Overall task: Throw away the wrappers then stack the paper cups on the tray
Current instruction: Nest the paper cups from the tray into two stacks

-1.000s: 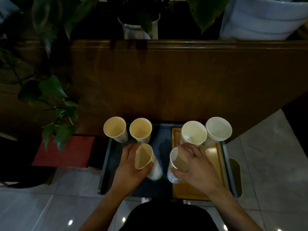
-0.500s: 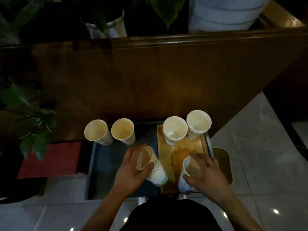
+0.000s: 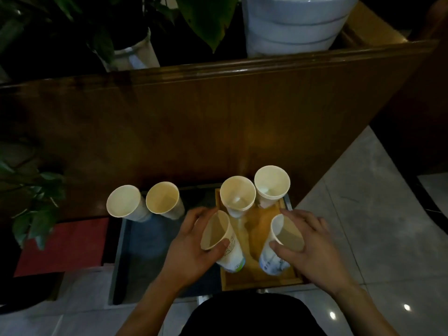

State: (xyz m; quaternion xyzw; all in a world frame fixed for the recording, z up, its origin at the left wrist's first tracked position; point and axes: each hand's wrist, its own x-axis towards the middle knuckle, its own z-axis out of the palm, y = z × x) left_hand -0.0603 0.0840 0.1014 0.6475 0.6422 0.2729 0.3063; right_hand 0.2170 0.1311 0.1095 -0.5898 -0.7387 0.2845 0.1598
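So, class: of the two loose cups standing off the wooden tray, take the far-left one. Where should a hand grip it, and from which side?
Grip the far-left cup round its side wall just below the rim, coming from its open left. It stands upright, mouth up, and tapers downward, so fingers probably hold best high up. Its neighbour cup crowds the right side.

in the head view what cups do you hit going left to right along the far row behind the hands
far-left cup → second cup, both at the back of the dark tray → third cup → nested cup stack, both at the back of the wooden tray.
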